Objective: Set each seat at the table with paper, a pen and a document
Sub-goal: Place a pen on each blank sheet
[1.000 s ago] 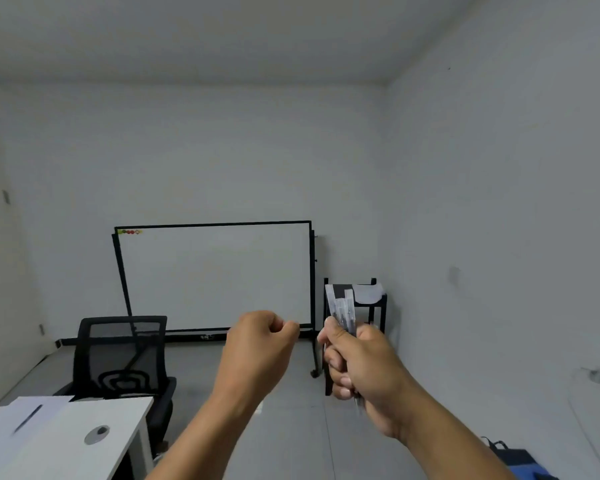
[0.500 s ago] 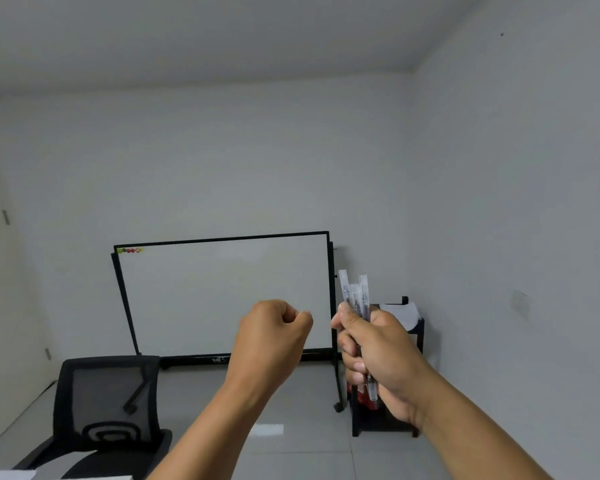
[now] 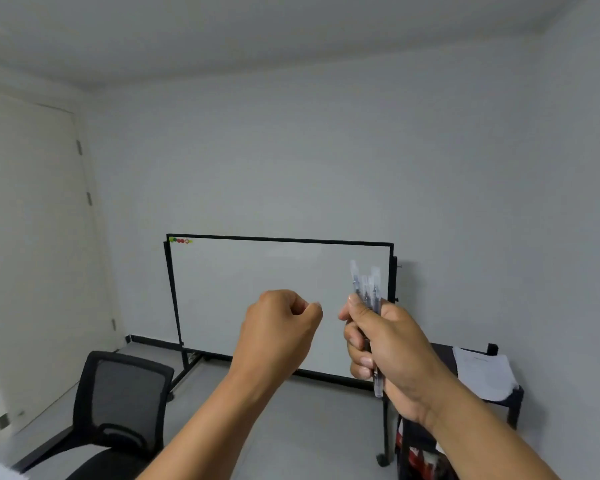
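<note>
Pens (image 3: 367, 289) are kept bunched upright in the closed grip of the right hand (image 3: 387, 348), presumably ready for handing out singly; the left hand (image 3: 278, 330) is fisted, seemingly empty.

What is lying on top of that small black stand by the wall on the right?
A stack of white paper sheets lies on the black stand, some hanging over its front edge. The right hand, holding pens, hides the stand's left part.

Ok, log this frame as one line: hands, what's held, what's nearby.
right hand: gripping pens upright | left hand: fisted, nothing visible in it | nearby: whiteboard, office chair, papers on black shelf
</note>
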